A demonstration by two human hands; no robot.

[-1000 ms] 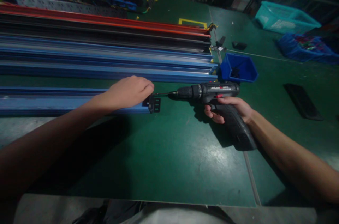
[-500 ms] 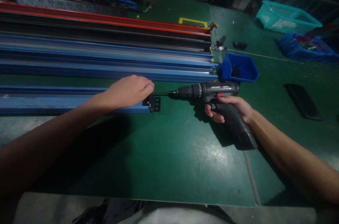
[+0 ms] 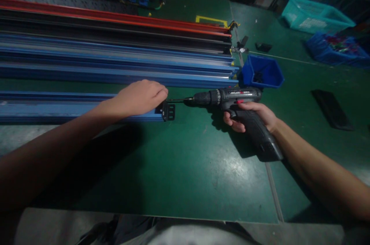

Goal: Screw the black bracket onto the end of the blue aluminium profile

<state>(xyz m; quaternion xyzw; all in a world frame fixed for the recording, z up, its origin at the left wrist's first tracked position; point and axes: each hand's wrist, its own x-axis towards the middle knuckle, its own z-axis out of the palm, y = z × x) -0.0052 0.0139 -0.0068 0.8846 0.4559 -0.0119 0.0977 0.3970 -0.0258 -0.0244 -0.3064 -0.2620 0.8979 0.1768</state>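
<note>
My right hand (image 3: 251,115) is wrapped round the handle of a black cordless drill (image 3: 239,96), a finger at the trigger. Its long bit (image 3: 176,100) points left and reaches the end of a blue metal profile (image 3: 58,110). At that end sits a black slotted bracket (image 3: 170,112), against the profile's end face. My left hand (image 3: 141,97) lies closed over the profile's end, its fingers curled down on the far side beside the bit tip. The tip's contact point and any screw there are hidden by the fingers.
Behind lie more blue profiles (image 3: 115,73), black ones and a red profile (image 3: 115,15). A blue bin (image 3: 263,71) with small dark parts stands beyond the drill. Farther right are a teal basket (image 3: 318,15), a blue basket (image 3: 332,48) and a black flat object (image 3: 332,110).
The view has shifted slightly. Both hands, the drill and the profile keep nearly the same positions relative to each other.
</note>
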